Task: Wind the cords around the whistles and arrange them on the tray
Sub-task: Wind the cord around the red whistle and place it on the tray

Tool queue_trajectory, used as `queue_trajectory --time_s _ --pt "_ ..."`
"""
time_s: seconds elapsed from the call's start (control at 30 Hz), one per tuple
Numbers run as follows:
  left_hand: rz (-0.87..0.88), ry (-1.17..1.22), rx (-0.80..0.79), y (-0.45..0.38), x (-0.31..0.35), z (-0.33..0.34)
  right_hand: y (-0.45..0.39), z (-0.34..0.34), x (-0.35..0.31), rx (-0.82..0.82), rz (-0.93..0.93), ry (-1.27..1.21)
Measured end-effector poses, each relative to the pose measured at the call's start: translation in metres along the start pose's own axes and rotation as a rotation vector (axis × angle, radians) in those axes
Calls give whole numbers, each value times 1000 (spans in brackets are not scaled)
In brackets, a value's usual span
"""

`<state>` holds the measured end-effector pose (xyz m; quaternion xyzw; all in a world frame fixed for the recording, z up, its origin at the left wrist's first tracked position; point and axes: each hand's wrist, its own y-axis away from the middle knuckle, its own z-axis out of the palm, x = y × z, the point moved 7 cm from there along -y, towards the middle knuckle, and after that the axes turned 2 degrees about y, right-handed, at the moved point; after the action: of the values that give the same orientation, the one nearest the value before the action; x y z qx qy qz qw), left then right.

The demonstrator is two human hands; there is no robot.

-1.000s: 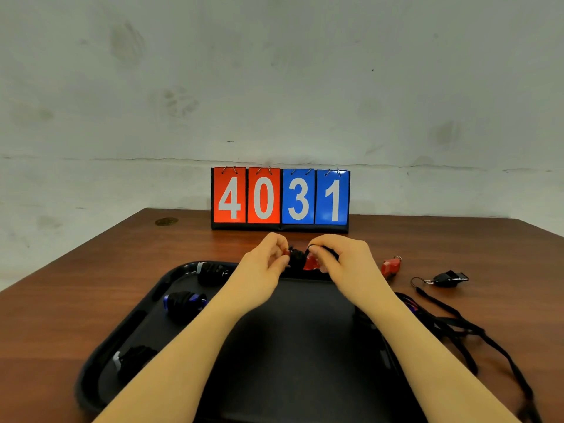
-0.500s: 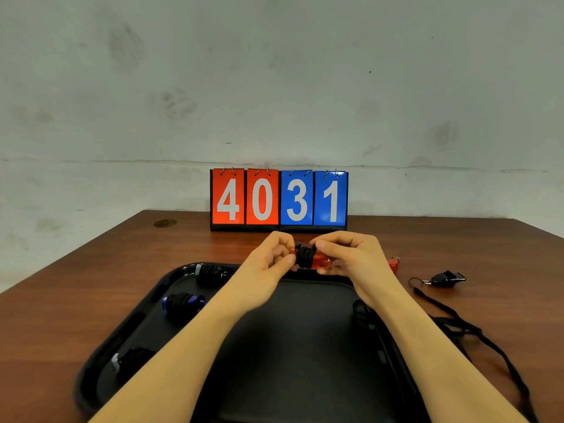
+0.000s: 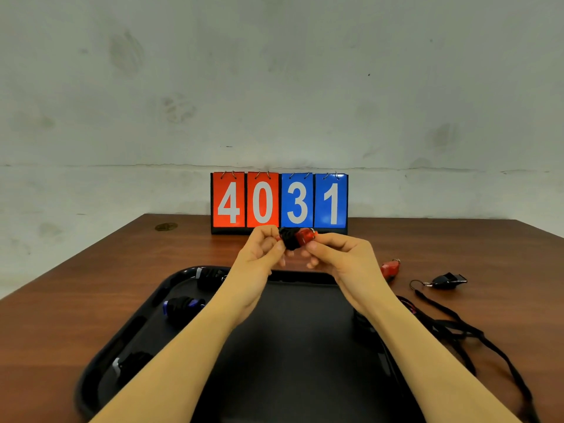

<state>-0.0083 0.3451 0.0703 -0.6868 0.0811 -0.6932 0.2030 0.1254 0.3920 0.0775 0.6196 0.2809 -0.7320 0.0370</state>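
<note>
Left hand (image 3: 259, 254) pinches the cord end of a red whistle (image 3: 300, 238); right hand (image 3: 338, 254) grips its red body, fingers curled under. Whistle is held up between both hands, above the far edge of the tray (image 3: 305, 361), probably so the black cord wound round it stays tight while the last bit gets tucked. Below and left of the left hand, three wrapped whistles lie on the tray: one far (image 3: 210, 274), one blue (image 3: 183, 305), one near (image 3: 131, 363). Lined down the left side, likely keeping room. Right of the right hand, off the tray: one red whistle (image 3: 390, 267), one black whistle (image 3: 447, 280), loose cords (image 3: 457, 331) tangled. Six whistles visible. Beyond hands: scoreboard (image 3: 279, 203), 4031.
</note>
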Motion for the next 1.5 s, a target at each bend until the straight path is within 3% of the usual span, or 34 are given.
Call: queue_trajectory --time_s 0.27,0.5,0.7,1.17,1.37,1.5 --pt "48 -177 35 -1 3 -3 -1 -1 2 90 16 39" --pt "-57 94 3 1 1 0 2 4 -3 -64 12 98" --pt "-113 126 12 1 -6 0 0 -2 3 4 76 67" --pt "-33 -6 110 2 -5 -3 0 -3 1 24 96 16" --pt "43 -318 111 2 -1 -3 1 -3 1 43 62 175" --pt "62 -407 112 3 1 -1 1 -2 -7 63 -47 441"
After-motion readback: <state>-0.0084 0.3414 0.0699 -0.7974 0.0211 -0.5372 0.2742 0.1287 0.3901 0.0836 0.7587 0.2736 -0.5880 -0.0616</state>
